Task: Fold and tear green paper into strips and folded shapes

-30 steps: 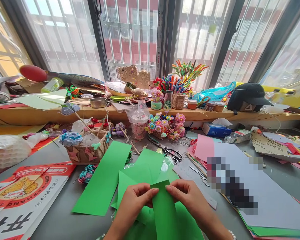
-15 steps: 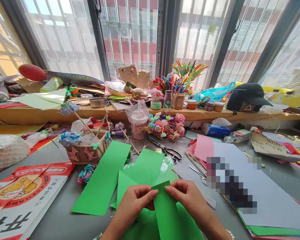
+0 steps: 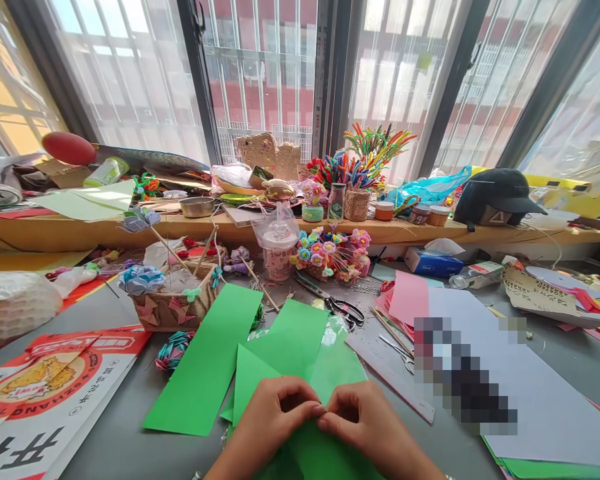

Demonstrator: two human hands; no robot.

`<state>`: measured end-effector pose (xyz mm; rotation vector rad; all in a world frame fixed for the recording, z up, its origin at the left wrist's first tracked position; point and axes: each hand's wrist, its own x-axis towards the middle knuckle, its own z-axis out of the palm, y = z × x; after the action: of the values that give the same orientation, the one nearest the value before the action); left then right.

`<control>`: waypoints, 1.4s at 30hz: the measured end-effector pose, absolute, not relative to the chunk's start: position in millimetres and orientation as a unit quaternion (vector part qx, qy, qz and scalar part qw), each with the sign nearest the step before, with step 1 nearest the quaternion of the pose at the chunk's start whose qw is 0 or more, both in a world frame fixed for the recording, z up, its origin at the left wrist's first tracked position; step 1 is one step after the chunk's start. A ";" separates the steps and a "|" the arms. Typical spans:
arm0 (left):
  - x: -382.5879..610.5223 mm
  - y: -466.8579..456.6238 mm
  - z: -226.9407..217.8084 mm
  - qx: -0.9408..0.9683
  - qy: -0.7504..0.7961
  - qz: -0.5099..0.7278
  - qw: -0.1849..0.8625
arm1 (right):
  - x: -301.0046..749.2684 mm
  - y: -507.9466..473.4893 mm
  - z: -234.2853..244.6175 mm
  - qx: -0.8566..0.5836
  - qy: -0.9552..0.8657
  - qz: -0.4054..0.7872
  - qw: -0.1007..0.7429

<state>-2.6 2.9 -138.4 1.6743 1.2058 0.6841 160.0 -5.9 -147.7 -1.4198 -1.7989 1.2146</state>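
My left hand (image 3: 279, 413) and my right hand (image 3: 363, 417) meet low in the middle, thumbs close together, both closed on the top end of a green paper strip (image 3: 325, 457). The strip hangs down toward me, and its pinched edge is mostly covered by my fingers. Beyond my hands lie more green paper pieces (image 3: 295, 330), overlapping on a clear plastic wrapper (image 3: 336, 333). A long green paper strip (image 3: 205, 367) rests to the left, apart from my hands.
Black-handled scissors (image 3: 344, 310) lie past the paper. To the right are small scissors (image 3: 404, 359), a flat ruler-like strip (image 3: 390, 379) and stacked paper (image 3: 535, 393). A basket (image 3: 175, 307) stands at left, behind a printed bag (image 3: 55, 387). Craft flowers (image 3: 325, 253) sit near the ledge.
Both hands have lowered slightly and drawn together at the strip's top end. The edge that showed between my thumbs is now largely hidden by my fingers.
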 end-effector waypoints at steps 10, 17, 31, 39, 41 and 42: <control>-1.5 1.9 -138.3 0.711 0.492 0.265 0.427 | 162.9 -6.4 -145.9 -0.520 -0.670 0.454 0.274; -8.9 3.8 -135.1 0.660 0.540 0.314 0.418 | 173.5 -3.1 -136.2 -0.512 -0.658 0.472 0.287; -12.5 6.7 -132.6 0.652 0.542 0.284 0.448 | 177.2 1.5 -135.1 -0.486 -0.653 0.494 0.307; -20.4 12.9 -134.9 0.625 0.560 0.303 0.451 | 196.3 9.8 -132.0 -0.476 -0.621 0.527 0.331; -18.7 12.5 -136.2 0.629 0.556 0.301 0.452 | 195.9 10.2 -132.0 -0.489 -0.615 0.506 0.356; -17.1 11.8 -136.6 0.633 0.552 0.297 0.454 | 193.7 9.5 -132.1 -0.491 -0.616 0.494 0.367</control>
<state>-17.1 11.8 -136.6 1.5622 1.3630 0.7335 193.7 9.5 -132.1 -1.2629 -1.5838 1.2691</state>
